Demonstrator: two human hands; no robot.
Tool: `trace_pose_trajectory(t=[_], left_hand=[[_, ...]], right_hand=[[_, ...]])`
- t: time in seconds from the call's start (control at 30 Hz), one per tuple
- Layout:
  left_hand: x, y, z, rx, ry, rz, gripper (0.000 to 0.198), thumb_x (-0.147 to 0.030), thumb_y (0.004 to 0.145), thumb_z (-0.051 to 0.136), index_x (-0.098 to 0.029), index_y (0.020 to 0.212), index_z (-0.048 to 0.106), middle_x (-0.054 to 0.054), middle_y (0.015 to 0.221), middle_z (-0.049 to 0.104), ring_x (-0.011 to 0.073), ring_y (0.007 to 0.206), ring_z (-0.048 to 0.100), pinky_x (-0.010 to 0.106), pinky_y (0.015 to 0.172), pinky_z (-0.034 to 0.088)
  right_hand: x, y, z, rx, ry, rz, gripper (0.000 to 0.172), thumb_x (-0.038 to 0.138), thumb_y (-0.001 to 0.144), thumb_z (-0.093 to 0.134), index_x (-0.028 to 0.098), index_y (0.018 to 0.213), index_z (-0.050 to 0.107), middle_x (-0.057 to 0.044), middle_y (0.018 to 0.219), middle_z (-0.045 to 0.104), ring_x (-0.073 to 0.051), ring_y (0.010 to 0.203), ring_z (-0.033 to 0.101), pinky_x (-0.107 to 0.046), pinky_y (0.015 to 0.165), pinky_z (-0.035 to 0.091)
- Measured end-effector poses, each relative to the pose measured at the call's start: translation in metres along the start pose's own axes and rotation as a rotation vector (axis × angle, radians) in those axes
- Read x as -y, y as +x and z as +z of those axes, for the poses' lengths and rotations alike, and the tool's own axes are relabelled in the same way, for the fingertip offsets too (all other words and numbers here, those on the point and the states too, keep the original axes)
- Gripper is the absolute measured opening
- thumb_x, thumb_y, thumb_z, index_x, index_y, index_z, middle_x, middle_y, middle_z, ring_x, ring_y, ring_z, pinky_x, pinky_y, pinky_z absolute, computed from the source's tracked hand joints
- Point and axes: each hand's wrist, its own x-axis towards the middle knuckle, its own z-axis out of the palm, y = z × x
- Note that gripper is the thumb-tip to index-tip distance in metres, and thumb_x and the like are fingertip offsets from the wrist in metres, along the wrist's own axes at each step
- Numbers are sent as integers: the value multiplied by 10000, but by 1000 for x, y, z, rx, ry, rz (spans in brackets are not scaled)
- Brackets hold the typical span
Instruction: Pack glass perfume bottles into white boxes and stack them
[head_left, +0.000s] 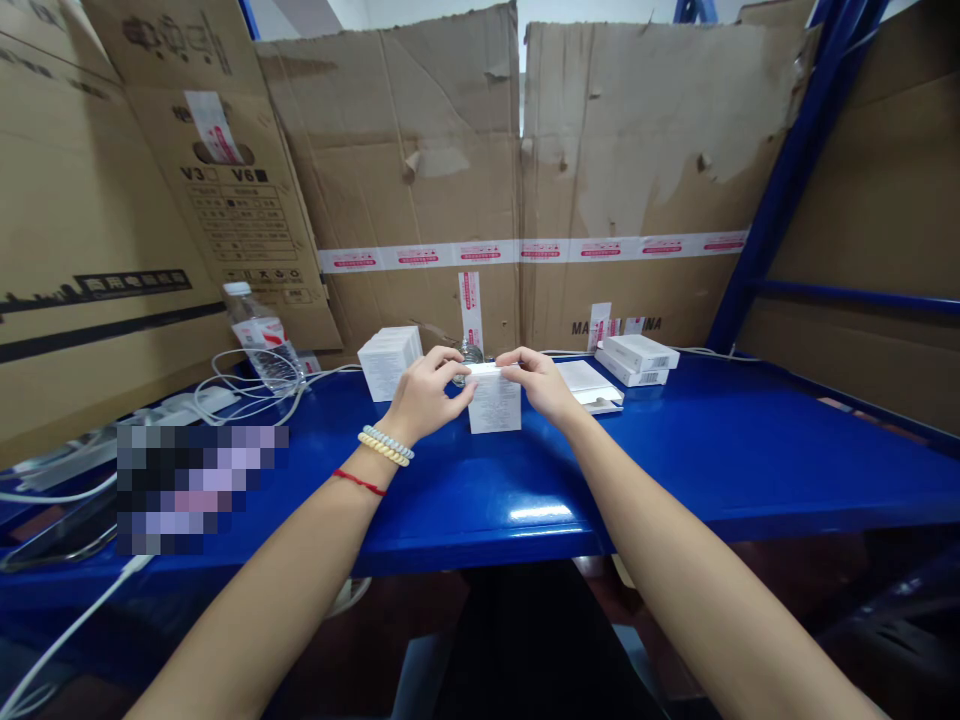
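Note:
A small white box (494, 405) with printed text on its face stands upright on the blue shelf (675, 450). My left hand (427, 392) grips its top left corner, fingers curled. My right hand (541, 385) pinches its top right edge. Both arms reach forward from below. Something small and clear (469, 352) shows just behind the box, partly hidden by my fingers.
Another white box (389, 361) stands left of my hands. Flat white boxes (637, 358) and an open white sleeve (590, 385) lie to the right. A plastic water bottle (259, 340), white cables (247, 395) and a power strip sit at left. Cardboard walls (420, 170) close the back.

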Motion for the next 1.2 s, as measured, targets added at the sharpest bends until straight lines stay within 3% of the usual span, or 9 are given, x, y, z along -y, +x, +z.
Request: trace_pose_trajectory(t=[0.93, 1.1, 1.2], left_hand=[[-1, 0, -1, 56, -76, -55, 74, -236, 826, 589, -167, 809, 610, 76, 981, 624, 177, 899, 631, 345, 815, 541], [0, 0, 1, 87, -171, -114, 82, -234, 798, 612, -172, 807, 560, 67, 989, 601, 165, 903, 614, 325, 803, 534], [1, -3, 7, 124, -273, -265, 289, -272, 738, 680, -177, 971, 537, 71, 1023, 604, 166, 871, 621, 335, 783, 542]], right_hand=[[0, -2, 1, 2, 5, -25, 155, 302, 601, 649, 189, 706, 631, 4, 784, 644, -146, 743, 548, -314, 769, 432], [-3, -2, -1, -7, 23, -73, 166, 229, 531, 679, 190, 690, 651, 9, 821, 650, -154, 805, 573, -320, 810, 436], [-3, -2, -3, 24, 56, -13, 192, 219, 493, 711, 189, 680, 674, 4, 802, 672, -165, 793, 586, -327, 787, 450]])
